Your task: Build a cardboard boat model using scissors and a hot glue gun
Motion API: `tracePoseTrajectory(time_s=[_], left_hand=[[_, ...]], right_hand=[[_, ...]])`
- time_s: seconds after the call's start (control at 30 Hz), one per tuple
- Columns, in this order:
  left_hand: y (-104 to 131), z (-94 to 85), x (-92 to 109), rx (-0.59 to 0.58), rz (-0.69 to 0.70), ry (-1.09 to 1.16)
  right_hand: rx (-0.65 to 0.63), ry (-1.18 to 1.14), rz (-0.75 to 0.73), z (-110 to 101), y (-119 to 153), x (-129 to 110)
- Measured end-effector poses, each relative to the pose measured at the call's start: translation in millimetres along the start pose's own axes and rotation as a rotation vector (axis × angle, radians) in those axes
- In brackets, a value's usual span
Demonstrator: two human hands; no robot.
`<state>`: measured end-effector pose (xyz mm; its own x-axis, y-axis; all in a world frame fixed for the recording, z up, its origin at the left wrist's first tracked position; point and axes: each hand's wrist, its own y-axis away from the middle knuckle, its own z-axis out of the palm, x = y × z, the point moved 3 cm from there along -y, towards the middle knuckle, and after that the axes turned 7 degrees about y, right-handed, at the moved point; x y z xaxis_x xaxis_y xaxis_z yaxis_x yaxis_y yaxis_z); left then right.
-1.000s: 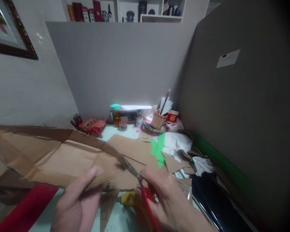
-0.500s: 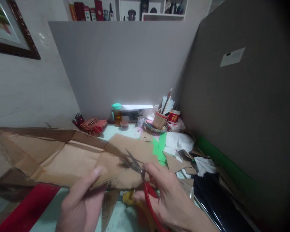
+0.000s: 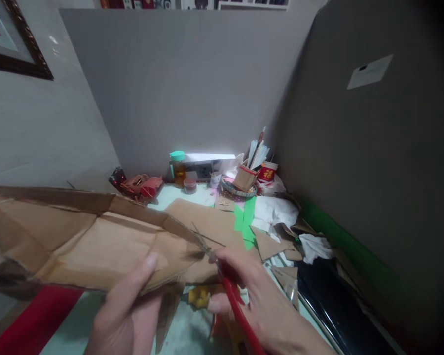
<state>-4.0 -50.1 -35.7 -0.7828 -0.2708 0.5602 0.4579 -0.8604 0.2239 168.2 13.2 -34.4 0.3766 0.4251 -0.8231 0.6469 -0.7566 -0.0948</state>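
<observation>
A long folded piece of brown cardboard [image 3: 118,246] with raised side walls stretches across the left and middle of the head view. My left hand [image 3: 128,305] grips its near edge, thumb on top and fingers underneath. In my right hand [image 3: 251,291] is a pair of scissors [image 3: 231,283] with red handles. Their metal blades point up and left at the cardboard's right end, over its upper wall; whether they touch it I cannot tell. A yellow object [image 3: 199,297] lies on the table below my right hand, partly hidden.
Flat cardboard [image 3: 196,217], green strips [image 3: 248,224] and crumpled white paper [image 3: 276,213] lie on the pale table. At the back stand a red model car [image 3: 144,187], a teal-lidded bottle [image 3: 178,170] and a holder with sticks [image 3: 246,177]. A black glossy item [image 3: 340,301] lies right.
The scissor blades look closer together and are turned more edge-on. The cardboard has shifted slightly left, and my view has tipped down a little.
</observation>
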Motion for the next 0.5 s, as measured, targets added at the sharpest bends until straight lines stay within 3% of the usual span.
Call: tracePoseTrajectory(time_s=[0.23, 0.5], left_hand=[[4, 2.5, -6, -0.022, 0.018, 0.003], [11, 9.7, -3, 0.025, -0.014, -0.021]], right_hand=[[0.119, 0.136, -0.094, 0, -1, 1], [0.129, 0.201, -0.154, -8, 1, -1]])
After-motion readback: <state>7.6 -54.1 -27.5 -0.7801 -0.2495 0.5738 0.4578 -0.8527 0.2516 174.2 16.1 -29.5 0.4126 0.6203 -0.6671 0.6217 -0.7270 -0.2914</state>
